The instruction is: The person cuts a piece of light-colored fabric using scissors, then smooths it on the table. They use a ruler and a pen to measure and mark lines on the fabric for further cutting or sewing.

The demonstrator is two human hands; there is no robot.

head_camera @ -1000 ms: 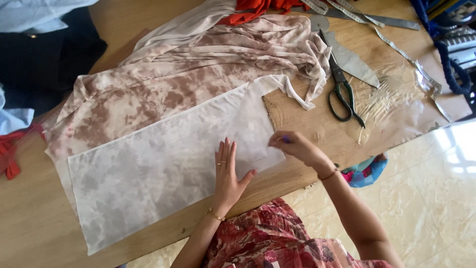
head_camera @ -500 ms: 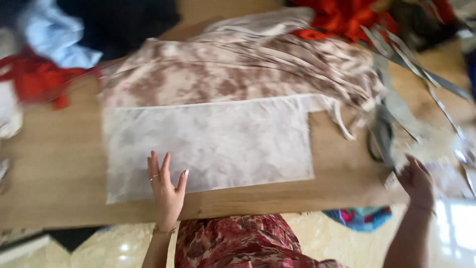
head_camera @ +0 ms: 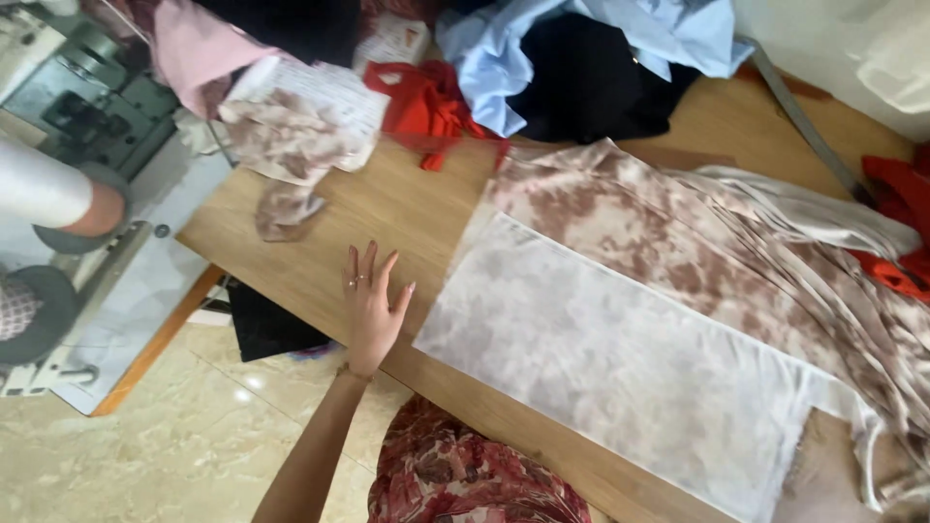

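1. My left hand (head_camera: 371,302) lies flat on the bare table (head_camera: 320,223), palm down, fingers spread and pointing to the far side. It grips nothing; the hand is released. A ring shows on one finger, a thin bracelet at the wrist.
2. My right hand is out of view.
3. Nearest thing: the white panel (head_camera: 620,363), just right of my hand, its near-left corner close to my thumb but apart from it.
4. Panel shape: a long rectangle, laid flat. Long axis runs from far-left to near-right across the table. Its near long edge follows the table's near edge.
5. Panel material: thin, matte, slightly sheer; faint grey-brown mottling shows through it.
6. Under and beyond the panel lies the print cloth (head_camera: 678,242), cream with brown blotches. Flat near the panel, gathered in soft folds toward the far right.
7. Table: smooth light wood.
8. Far left: a crumpled scrap (head_camera: 286,145) of the same blotched print, touching a paper sheet.
9. Far side: red cloth (head_camera: 426,107), pale blue cloth (head_camera: 581,39), black cloth (head_camera: 591,87), heaped together.
10. Left, off the table: a sewing machine (head_camera: 68,107), grey-green metal.
11. Near edge: my red floral dress (head_camera: 465,475).
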